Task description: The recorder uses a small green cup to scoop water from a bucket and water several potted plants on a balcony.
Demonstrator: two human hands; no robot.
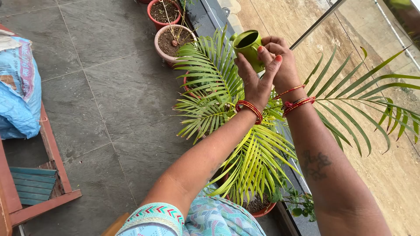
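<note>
A small green watering can is held up over a potted palm with long green fronds. My left hand supports the can from below and on its near side. My right hand wraps around the can's right side, fingers curled over it. Both wrists carry red bangles. The can's mouth is tilted toward the upper left, above the palm's leaves. The palm's reddish pot shows partly beneath the fronds.
Two more reddish pots with soil and thin stems stand at the back. A blue sack lies on a wooden frame at left. Grey floor tiles cover the middle; a glass railing runs along the right.
</note>
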